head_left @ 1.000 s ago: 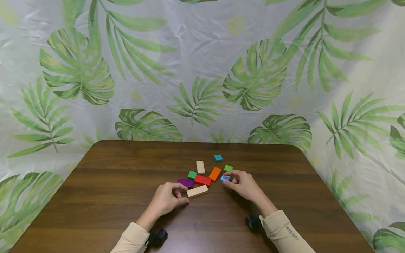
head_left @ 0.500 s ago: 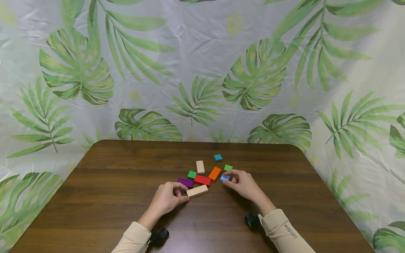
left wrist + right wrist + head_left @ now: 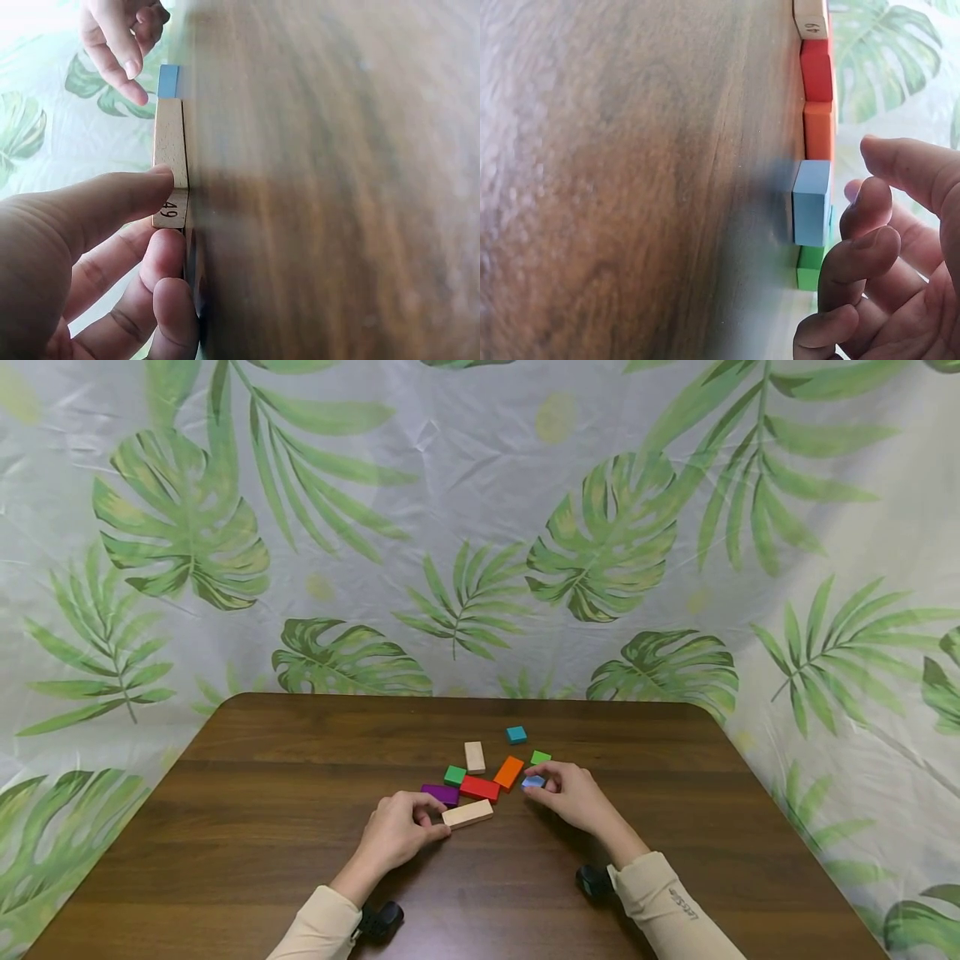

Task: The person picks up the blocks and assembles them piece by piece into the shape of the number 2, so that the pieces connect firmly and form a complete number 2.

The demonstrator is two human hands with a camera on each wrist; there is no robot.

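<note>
My left hand [image 3: 397,831] is at the left end of a plain long wooden block [image 3: 468,814], marked 49 on its end in the left wrist view. Its thumb overlaps that end in view, and its fingers curl loosely beside it; contact cannot be told. My right hand [image 3: 572,793] hovers around a light blue block [image 3: 533,782]. In the right wrist view, thumb and fingers stand apart from this blue block [image 3: 811,206]. Between the hands lie red [image 3: 480,788] and orange [image 3: 509,772] blocks. A purple block [image 3: 439,794] lies close to my left fingers.
Behind these lie a dark green block [image 3: 454,775], a plain short block [image 3: 475,757], a teal block [image 3: 516,735] and a light green block [image 3: 541,758]. All rest on the brown wooden table [image 3: 300,760]. A leaf-patterned curtain [image 3: 480,527] hangs behind it.
My right hand has shifted very slightly leftward around the light blue block. My left hand stays almost still. The blocks keep their places.
</note>
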